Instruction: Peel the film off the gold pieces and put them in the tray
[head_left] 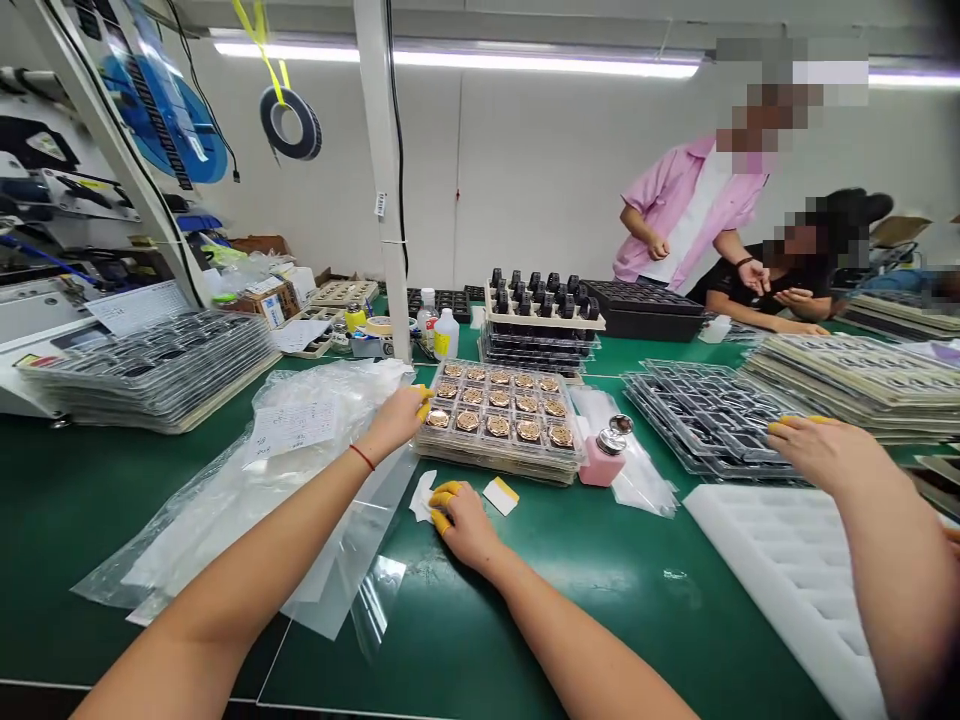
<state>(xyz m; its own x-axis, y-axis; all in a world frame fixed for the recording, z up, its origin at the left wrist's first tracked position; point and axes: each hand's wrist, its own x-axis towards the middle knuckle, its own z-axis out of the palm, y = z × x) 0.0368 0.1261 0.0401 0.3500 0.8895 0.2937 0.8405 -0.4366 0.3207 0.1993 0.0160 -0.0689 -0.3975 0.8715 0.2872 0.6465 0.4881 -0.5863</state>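
Observation:
My left hand (397, 415), with yellow finger cots and a red string at the wrist, has its fingers closed at the left edge of a clear plastic tray (504, 461). Rows of round gold-coloured watch-like parts (498, 426) lie in its compartments, and more trays are stacked beneath. My right hand (466, 525), also in yellow finger cots, pinches a crumpled white wipe (422, 497) on the green table. Just right of it lies a small white and yellow pad (501, 496). A pink pump bottle (601, 462) stands beside the tray stack.
At right, a co-worker's hand (821, 450) touches stacked black-patterned trays (712, 415), near a white foam tray (795, 570). Plastic bags (225, 520) cover the left side, with a tray stack (165, 365) behind. Two people (694, 210) are at the back right. A post (384, 180) rises ahead.

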